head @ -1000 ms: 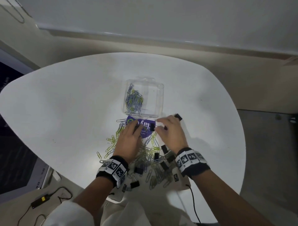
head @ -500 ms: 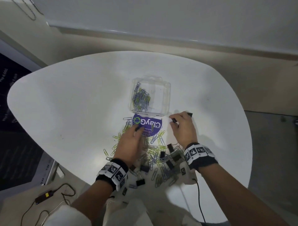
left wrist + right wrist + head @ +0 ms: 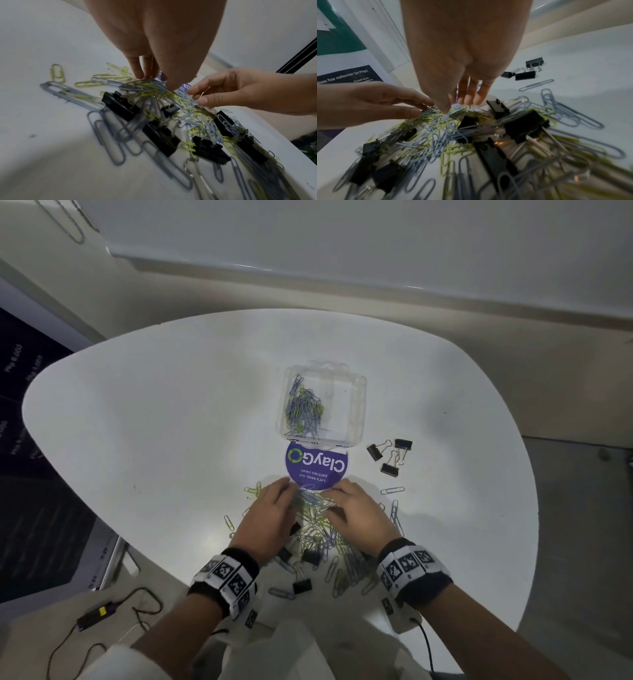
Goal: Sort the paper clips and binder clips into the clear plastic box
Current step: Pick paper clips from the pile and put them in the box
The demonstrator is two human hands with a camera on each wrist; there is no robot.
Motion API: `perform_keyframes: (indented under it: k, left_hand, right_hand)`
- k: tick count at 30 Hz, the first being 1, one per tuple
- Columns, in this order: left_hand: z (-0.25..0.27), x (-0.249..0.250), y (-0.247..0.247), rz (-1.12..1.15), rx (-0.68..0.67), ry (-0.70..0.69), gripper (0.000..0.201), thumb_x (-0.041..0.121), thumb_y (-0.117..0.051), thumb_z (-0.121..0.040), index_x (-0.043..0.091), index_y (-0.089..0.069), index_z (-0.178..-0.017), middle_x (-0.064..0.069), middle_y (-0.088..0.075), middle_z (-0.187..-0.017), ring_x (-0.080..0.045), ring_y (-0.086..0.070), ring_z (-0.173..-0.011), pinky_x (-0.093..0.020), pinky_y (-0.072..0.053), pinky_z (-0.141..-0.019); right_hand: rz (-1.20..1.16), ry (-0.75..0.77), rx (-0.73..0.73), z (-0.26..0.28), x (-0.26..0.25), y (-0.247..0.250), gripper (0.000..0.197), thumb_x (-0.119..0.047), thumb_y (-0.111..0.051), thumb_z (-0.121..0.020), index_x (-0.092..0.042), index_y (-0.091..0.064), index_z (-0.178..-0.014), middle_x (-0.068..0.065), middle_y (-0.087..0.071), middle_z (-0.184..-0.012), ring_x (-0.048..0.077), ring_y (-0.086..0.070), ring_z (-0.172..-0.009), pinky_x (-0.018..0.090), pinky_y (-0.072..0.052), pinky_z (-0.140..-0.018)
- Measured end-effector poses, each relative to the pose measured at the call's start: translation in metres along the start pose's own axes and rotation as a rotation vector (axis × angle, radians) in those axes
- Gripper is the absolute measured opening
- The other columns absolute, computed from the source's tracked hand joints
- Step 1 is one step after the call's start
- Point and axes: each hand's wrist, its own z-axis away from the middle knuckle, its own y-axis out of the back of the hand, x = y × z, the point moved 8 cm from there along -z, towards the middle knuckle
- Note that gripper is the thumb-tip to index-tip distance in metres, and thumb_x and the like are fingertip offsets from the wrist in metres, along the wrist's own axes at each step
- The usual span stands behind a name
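The clear plastic box [image 3: 358,405] stands open mid-table, with blue and yellow paper clips [image 3: 305,412] in its left compartment; its right compartment looks bare. Its lid with a purple sticker [image 3: 317,465] lies flat towards me. Just below the lid is a mixed pile of paper clips and black binder clips [image 3: 318,532]. My left hand [image 3: 287,494] and right hand [image 3: 334,498] both rest fingertips on the pile's far edge, a few centimetres apart. In the wrist views the left fingers [image 3: 139,70] and the right thumb [image 3: 445,109] touch the clips.
Three black binder clips [image 3: 388,455] lie apart to the right of the lid. Loose paper clips [image 3: 392,491] lie scattered right of the pile. The round white table [image 3: 154,440] ends close to my body. A cable and a small device [image 3: 99,613] lie on the floor at left.
My right hand has come back left from beside the lid to the pile, and a binder clip it held now lies with the others at right. The left hand stayed on the pile.
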Motion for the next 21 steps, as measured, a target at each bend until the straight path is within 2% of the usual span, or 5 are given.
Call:
perform_keyframes:
  k: [3,6,11,15,21]
  left_hand:
    - [0.001,-0.011,0.010,-0.003,0.065,0.109,0.046,0.018,-0.071,-0.082,0.005,-0.056,-0.123,-0.014,-0.057,-0.119,-0.032,-0.054,-0.103,-0.042,-0.051,-0.083]
    - [-0.007,-0.016,0.009,0.031,0.051,0.160,0.036,0.016,-0.073,-0.080,0.008,-0.059,-0.112,-0.010,-0.054,-0.107,-0.029,-0.050,-0.093,-0.039,-0.048,-0.079]
    - [-0.021,-0.014,0.009,0.092,-0.018,0.196,0.009,0.007,-0.066,-0.081,0.005,-0.060,-0.088,-0.012,-0.054,-0.090,-0.029,-0.052,-0.084,-0.039,-0.046,-0.072]
    - [-0.023,-0.029,0.009,0.193,-0.057,0.273,0.016,0.008,-0.064,-0.080,0.019,-0.053,-0.079,-0.002,-0.058,-0.083,-0.023,-0.056,-0.081,-0.028,-0.037,-0.065]
    - [-0.017,-0.040,0.022,0.583,0.038,0.412,0.025,0.007,-0.068,-0.085,0.018,-0.065,-0.107,0.003,-0.067,-0.086,-0.006,-0.063,-0.081,-0.001,-0.040,-0.071]
  right_hand:
    - [-0.045,-0.060,0.038,0.000,0.002,0.001,0.047,-0.034,-0.064,-0.092,-0.018,-0.054,-0.135,-0.002,-0.050,-0.129,0.014,-0.044,-0.119,0.024,-0.038,-0.102]
    - [-0.012,-0.069,0.011,-0.008,-0.006,-0.009,0.057,-0.036,-0.069,-0.088,-0.019,-0.051,-0.139,-0.002,-0.048,-0.129,0.015,-0.042,-0.118,0.026,-0.039,-0.102]
    - [0.032,-0.104,0.058,-0.018,-0.015,-0.014,0.030,-0.023,-0.067,-0.090,-0.015,-0.064,-0.119,0.002,-0.056,-0.114,0.020,-0.051,-0.108,0.035,-0.050,-0.089]
    - [-0.066,-0.159,0.110,-0.019,-0.007,-0.005,0.016,-0.014,-0.065,-0.091,-0.015,-0.070,-0.107,0.002,-0.062,-0.100,0.020,-0.061,-0.093,0.034,-0.053,-0.082]
    - [-0.268,-0.189,0.126,-0.017,0.006,0.000,0.026,-0.007,-0.065,-0.091,-0.012,-0.072,-0.115,0.004,-0.065,-0.111,0.015,-0.062,-0.100,0.016,-0.050,-0.090]
